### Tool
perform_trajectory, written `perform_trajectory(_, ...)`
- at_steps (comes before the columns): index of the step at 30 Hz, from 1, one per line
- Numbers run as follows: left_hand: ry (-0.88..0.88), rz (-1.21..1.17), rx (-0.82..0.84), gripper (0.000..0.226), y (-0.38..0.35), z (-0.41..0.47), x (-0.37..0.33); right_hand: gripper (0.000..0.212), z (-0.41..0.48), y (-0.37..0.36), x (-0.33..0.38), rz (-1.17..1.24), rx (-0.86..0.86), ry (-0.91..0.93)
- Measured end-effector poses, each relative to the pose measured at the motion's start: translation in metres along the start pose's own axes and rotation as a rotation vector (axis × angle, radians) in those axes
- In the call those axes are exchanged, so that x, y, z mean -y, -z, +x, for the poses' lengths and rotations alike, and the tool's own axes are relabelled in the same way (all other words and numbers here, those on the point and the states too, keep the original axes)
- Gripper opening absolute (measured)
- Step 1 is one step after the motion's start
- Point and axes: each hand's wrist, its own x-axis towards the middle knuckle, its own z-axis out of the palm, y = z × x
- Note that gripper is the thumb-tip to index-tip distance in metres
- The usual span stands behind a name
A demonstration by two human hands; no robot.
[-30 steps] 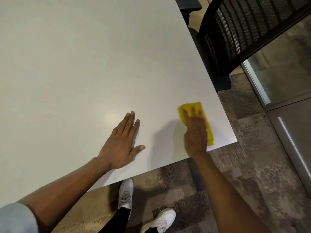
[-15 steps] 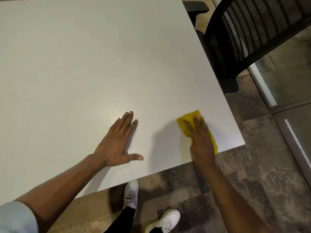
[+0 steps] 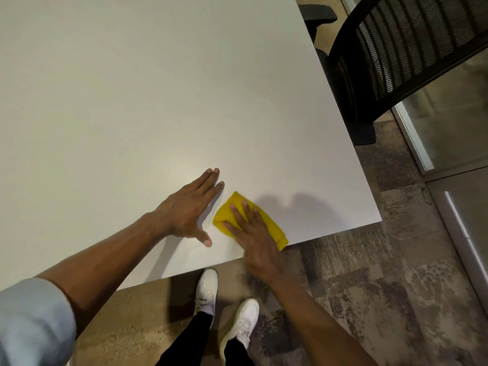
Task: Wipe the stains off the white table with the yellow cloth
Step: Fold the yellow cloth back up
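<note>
— Yellow cloth (image 3: 266, 222) lay folded on the white table (image 3: 158, 88), close to the near edge, one corner reaching that edge. Where was the pressure?

— Under the right hand (image 3: 254, 233). Its fingers were spread and flat on top of the cloth, pressing down rather than gripping it.

— And the other hand?

— The left hand (image 3: 188, 207) lay palm-down on the bare top just beside the cloth, fingers straight and close together, thumb out, holding nothing. I judged it to be a brace.

— Any stains visible?

— None I could make out; the surface looked even, apart from glare and shadows.

— How should the stroke have gone?

— My judgement: keep the palm flat, overlap the passes, and steer away from the edge so the overhanging corner didn't drag the cloth off. The chair (image 3: 396, 48) stood well apart.
</note>
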Motion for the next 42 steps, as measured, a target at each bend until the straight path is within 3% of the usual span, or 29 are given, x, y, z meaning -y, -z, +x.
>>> perform_trajectory(3, 0.049, 0.107, 0.131, 0.153, 0.012, -0.012, -0.016, 0.079, -0.023, -0.009, 0.016, 0.023, 0.095, 0.06)
perform_trajectory(7, 0.156, 0.008, 0.173, 0.122, 0.025, -0.04, -0.048, 0.073, -0.052, 0.011, 0.039, 0.104, 0.134, 0.003)
perform_trajectory(11, 0.317, -0.229, 0.01, 0.054, 0.029, -0.074, -0.085, 0.062, -0.058, 0.054, 0.079, 0.457, -0.073, -0.254)
perform_trajectory(15, 0.626, -0.582, -0.19, 0.016, 0.026, -0.099, -0.11, 0.054, -0.062, 0.083, 0.107, 0.587, -0.291, -0.354)
perform_trajectory(19, 0.798, -1.277, -0.259, 0.048, 0.052, -0.12, -0.145, 0.052, -0.059, 0.122, 0.132, 0.582, -0.393, -0.375)
perform_trajectory(22, 0.784, -1.466, -0.277, 0.057, 0.069, -0.136, -0.173, 0.048, -0.061, 0.141, 0.145, 0.66, -0.399, -0.311)
perform_trajectory(25, 0.717, -1.526, -0.37, 0.048, 0.077, -0.147, -0.192, 0.054, -0.065, 0.158, 0.153, 0.679, -0.364, -0.335)
perform_trajectory(30, 0.596, -1.56, -0.54, 0.036, 0.084, -0.167, -0.216, 0.036, -0.076, 0.182, 0.164, 0.804, -0.351, -0.379)
perform_trajectory(34, 0.591, -1.589, -0.666, 0.023, 0.084, -0.185, -0.234, 0.052, -0.072, 0.189, 0.183, 0.787, -0.412, -0.44)
perform_trajectory(37, 0.598, -1.558, -0.721, 0.013, 0.081, -0.2, -0.231, 0.055, -0.062, 0.188, 0.195, 0.674, -0.464, -0.492)
perform_trajectory(42, 0.619, -1.362, -0.758, 0.009, 0.084, -0.231, -0.2, 0.039, -0.034, 0.19, 0.207, 0.742, -0.452, -0.463)
